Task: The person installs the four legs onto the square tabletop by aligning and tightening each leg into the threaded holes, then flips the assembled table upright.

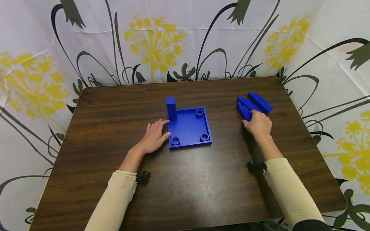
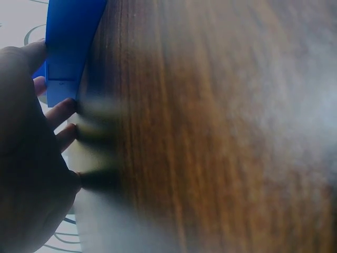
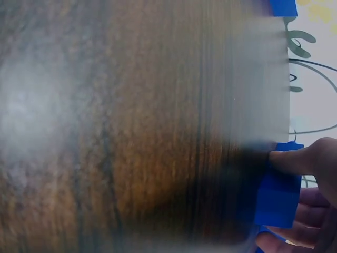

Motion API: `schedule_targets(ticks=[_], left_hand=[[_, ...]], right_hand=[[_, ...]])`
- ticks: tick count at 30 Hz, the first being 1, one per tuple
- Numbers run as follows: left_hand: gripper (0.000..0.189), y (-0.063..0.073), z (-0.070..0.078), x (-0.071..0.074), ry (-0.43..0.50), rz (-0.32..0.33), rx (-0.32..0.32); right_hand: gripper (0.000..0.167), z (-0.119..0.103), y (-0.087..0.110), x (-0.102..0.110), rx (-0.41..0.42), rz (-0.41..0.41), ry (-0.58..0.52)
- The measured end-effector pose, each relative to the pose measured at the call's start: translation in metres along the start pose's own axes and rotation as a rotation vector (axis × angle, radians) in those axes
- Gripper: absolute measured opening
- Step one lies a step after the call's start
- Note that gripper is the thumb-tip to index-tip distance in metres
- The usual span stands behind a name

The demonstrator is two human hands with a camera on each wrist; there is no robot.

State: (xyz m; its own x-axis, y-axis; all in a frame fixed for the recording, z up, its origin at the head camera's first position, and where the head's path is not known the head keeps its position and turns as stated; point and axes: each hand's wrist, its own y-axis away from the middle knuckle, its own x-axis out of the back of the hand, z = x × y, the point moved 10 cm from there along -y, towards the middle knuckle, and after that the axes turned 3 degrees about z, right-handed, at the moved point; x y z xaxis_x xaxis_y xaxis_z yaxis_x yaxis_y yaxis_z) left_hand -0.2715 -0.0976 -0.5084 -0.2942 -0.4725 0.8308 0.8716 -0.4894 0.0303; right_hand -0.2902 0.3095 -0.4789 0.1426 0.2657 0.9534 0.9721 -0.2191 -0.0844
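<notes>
A blue square tray-like base [image 1: 189,125] lies on the table, with ring-shaped sockets showing at three corners. At its back left corner a blue square leg [image 1: 171,106] stands upright. My left hand [image 1: 154,138] rests at the base's left side, thumb and fingertips touching its edge, fingers fairly straight. Over to the right, my right hand [image 1: 260,123] grips the near end of a blue leg [image 3: 276,197], thumb on one side and fingers on the other. That leg lies beside two more blue legs, a middle one [image 1: 249,104] and an outer one [image 1: 261,102], their knobbed ends pointing away.
The dark wood-grain table [image 1: 115,106] carries all the blue parts. A white curtain [image 1: 179,38] with yellow and grey flowers hangs behind and around it. A small black device [image 1: 143,177] is strapped on each wrist.
</notes>
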Motion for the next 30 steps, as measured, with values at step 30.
schedule_targets(ticks=[30], left_hand=[[0.058, 0.0, 0.0, 0.0, 0.012, 0.011, -0.008]], right_hand=[[0.047, -0.027, -0.004, 0.054, 0.022, 0.327, -0.601]])
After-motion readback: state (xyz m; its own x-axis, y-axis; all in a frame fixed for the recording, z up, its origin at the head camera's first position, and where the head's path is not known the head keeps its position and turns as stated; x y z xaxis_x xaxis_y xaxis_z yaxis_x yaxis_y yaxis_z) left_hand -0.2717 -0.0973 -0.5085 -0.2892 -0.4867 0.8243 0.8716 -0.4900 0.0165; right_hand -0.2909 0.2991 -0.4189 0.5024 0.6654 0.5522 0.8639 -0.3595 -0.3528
